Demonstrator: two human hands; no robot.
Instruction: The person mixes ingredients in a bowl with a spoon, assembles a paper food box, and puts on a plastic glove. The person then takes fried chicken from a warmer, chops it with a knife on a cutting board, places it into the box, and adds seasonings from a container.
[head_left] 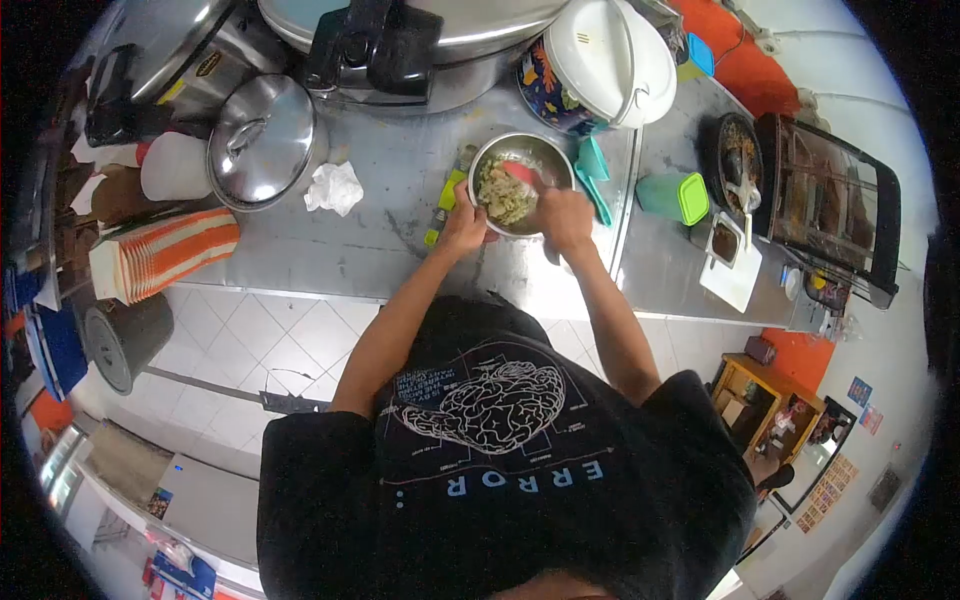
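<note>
A metal bowl (553, 165) with a chopped, pale green and whitish mixture (503, 195) sits on the steel counter in front of me. My left hand (465, 226) grips the bowl's left rim, thumb near the edge. My right hand (563, 217) is closed over the bowl's right side around a red utensil (520, 172), its end in the mixture. The fist hides the utensil's handle, so I cannot tell whether it is a spatula or a spoon. Close to the bowl's right lie a teal scoop (592, 158) and a teal utensil (599, 203). A yellow-green packet (448, 197) lies at its left.
Behind stand a large lidded pot (470, 75) and a white-lidded container (610, 60). To the left are a lidded metal pot (262, 140), crumpled paper (333, 189) and an orange-striped stack (165, 255). A green-lidded container (672, 197) and a dark pan (735, 150) stand right.
</note>
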